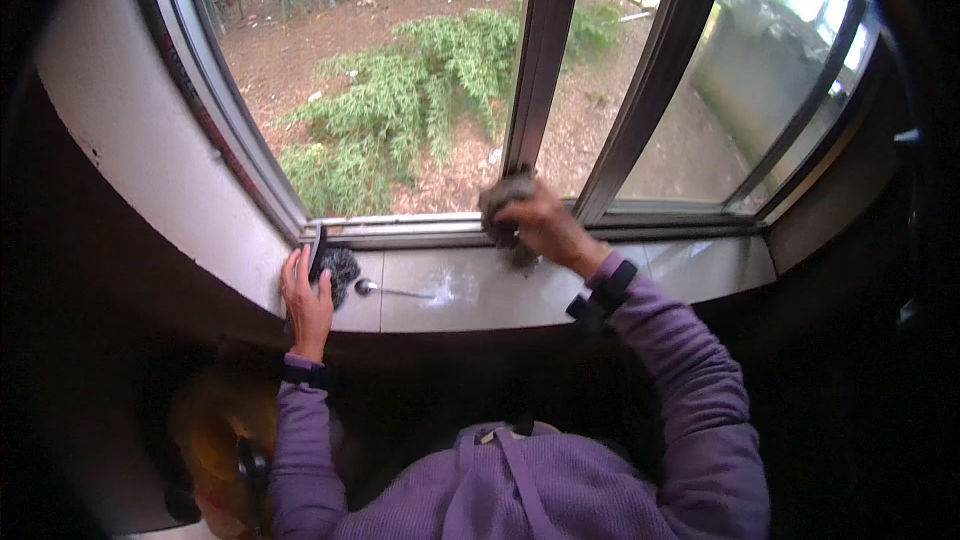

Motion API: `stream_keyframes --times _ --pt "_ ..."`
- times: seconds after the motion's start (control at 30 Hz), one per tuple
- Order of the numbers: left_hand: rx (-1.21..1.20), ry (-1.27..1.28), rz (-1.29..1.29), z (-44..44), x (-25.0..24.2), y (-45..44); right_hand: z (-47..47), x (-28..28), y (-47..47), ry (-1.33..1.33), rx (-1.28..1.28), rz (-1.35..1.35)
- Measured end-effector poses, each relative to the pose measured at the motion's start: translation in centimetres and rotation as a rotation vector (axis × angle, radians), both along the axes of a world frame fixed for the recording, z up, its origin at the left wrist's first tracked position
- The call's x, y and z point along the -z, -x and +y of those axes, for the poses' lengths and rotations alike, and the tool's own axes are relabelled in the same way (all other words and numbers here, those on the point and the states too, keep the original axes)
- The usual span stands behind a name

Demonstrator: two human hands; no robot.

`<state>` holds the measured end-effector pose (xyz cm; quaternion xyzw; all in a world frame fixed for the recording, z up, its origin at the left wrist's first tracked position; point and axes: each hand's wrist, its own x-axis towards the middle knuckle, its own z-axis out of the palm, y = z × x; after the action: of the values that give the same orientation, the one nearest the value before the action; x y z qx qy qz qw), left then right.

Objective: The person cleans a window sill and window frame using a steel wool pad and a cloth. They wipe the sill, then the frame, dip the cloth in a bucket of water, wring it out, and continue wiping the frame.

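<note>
My right hand (544, 221) grips a crumpled grey-brown cloth (506, 202), blurred by motion. The cloth is at the foot of the dark upright edge of a sliding window sash (536, 90), just above the tiled sill (420, 262). At the sill's left end, my left hand (306, 307) has its fingers spread by the corner with the wall. Beside its thumb is a dark object with a fuzzy grey-black part (341, 270); whether the hand grips it is hidden. A metal spoon (367, 287) lies on the sill to the right of that object.
The left part of the window looks out on shrubs (420, 90) and bare soil. A second sash stands to the right (645, 82). The window's lower track (405, 232) runs behind the sill. A white wall (97, 105) borders the left side. Whitish smears (450, 289) mark the tiles.
</note>
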<state>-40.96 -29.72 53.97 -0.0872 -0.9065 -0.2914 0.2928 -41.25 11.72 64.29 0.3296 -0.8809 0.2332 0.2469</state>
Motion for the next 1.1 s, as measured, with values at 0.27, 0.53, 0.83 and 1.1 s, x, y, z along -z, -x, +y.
stream_keyframes --times 0.27,0.53,0.83,1.1 --pt "-0.025 -0.028 0.039 0.5 -1.1 -2.4 1.3 -19.7 4.7 0.061 0.264 0.892" --pt "0.094 -0.164 0.027 4.7 -2.8 -5.3 0.1 0.8 0.1 -0.109 0.226 0.281" --pt "0.423 -0.243 -0.165 9.5 -4.3 -6.0 -1.4 2.3 -0.9 0.500 0.129 -0.586" --pt "0.313 -0.514 -0.476 5.5 -3.2 -6.0 -1.4 6.5 -4.0 0.218 0.678 -0.022"
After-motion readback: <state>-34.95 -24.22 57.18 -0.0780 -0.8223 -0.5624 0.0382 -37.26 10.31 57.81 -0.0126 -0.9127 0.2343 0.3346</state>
